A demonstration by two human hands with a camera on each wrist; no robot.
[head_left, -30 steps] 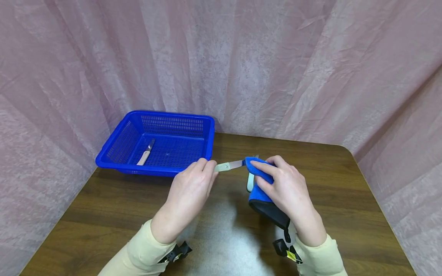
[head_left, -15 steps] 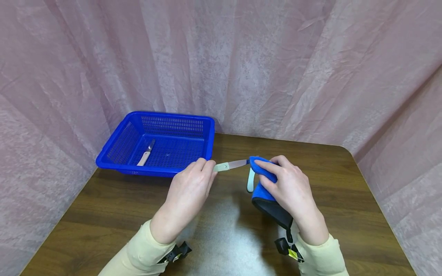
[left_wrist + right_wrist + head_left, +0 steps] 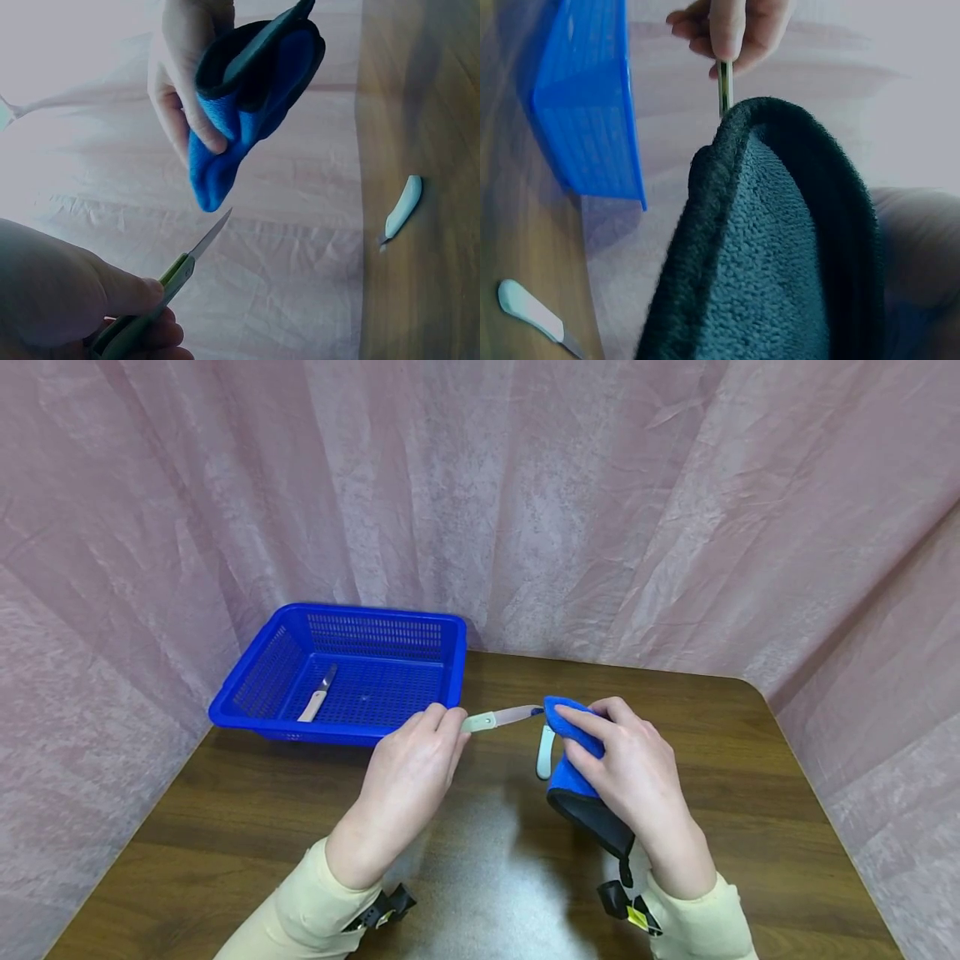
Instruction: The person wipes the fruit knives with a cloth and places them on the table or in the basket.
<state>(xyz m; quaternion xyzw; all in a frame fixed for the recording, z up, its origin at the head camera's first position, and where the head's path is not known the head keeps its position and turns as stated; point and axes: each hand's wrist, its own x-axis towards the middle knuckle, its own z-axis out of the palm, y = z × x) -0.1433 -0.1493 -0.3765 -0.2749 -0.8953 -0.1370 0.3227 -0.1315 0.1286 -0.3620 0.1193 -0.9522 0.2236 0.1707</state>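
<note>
My left hand (image 3: pixel 414 766) grips the pale green handle of a small knife (image 3: pixel 512 714), its blade pointing right. In my right hand (image 3: pixel 632 762) is a folded blue cloth (image 3: pixel 573 777) with a dark edge, pinched between thumb and fingers. The left wrist view shows the blade tip just short of the cloth (image 3: pixel 217 169), with a small gap between them. A second knife (image 3: pixel 545 752) with a pale green handle lies on the table below the cloth; its blade is mostly hidden in the head view but partly shows in the right wrist view.
A blue plastic basket (image 3: pixel 345 727) stands at the back left of the wooden table (image 3: pixel 480 843). Inside it lies a knife with a pale pinkish handle (image 3: pixel 312 705). A pink curtain (image 3: pixel 525 510) hangs behind the table and along its sides.
My right hand has drawn slightly to the right with the cloth, baring more of the blade up to its tip. The left hand and its knife have hardly moved.
</note>
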